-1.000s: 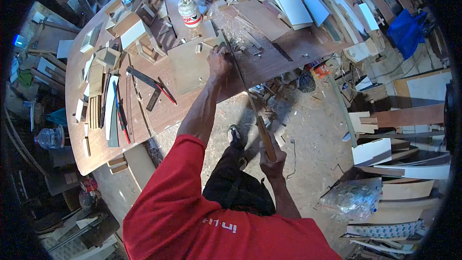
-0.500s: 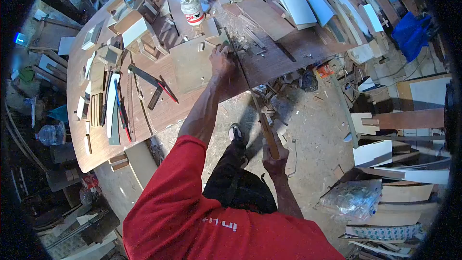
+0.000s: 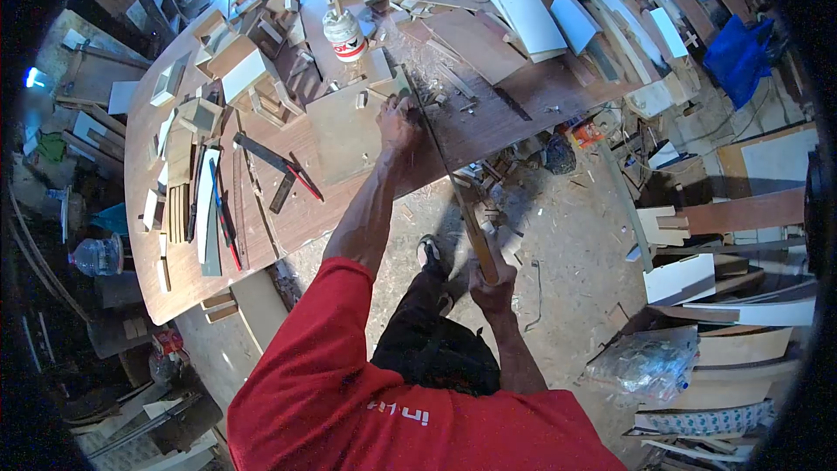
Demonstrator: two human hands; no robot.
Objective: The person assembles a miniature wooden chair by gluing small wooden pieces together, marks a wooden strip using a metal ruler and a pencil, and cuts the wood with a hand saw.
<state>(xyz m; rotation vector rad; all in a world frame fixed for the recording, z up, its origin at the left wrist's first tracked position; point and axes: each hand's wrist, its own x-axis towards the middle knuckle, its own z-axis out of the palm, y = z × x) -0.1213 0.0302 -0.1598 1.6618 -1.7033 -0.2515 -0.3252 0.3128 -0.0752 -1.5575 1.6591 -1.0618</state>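
Observation:
My right hand (image 3: 493,288) is closed around the handle end of a handsaw (image 3: 446,157), seen almost edge-on. Its long, narrow blade slants up and left from the floor side onto the worktable. My left hand (image 3: 398,126) presses down with bent fingers on a flat wooden board (image 3: 340,126), just left of the blade. The board lies on the table (image 3: 488,135) near its front edge. My left fingers partly hide the spot where blade and wood meet. Small offcuts lie on the board beyond my knuckles.
A white glue jar (image 3: 344,37) stands behind the board. To the left lie a dark try square (image 3: 270,161), a red-and-black tool (image 3: 305,179) and wooden box pieces (image 3: 248,70). White panels (image 3: 514,9) are stacked at the back right. Scraps litter the floor (image 3: 558,253).
The handsaw and my right hand have shifted slightly up and left. My left hand stays on the board, and the whole view has moved a little.

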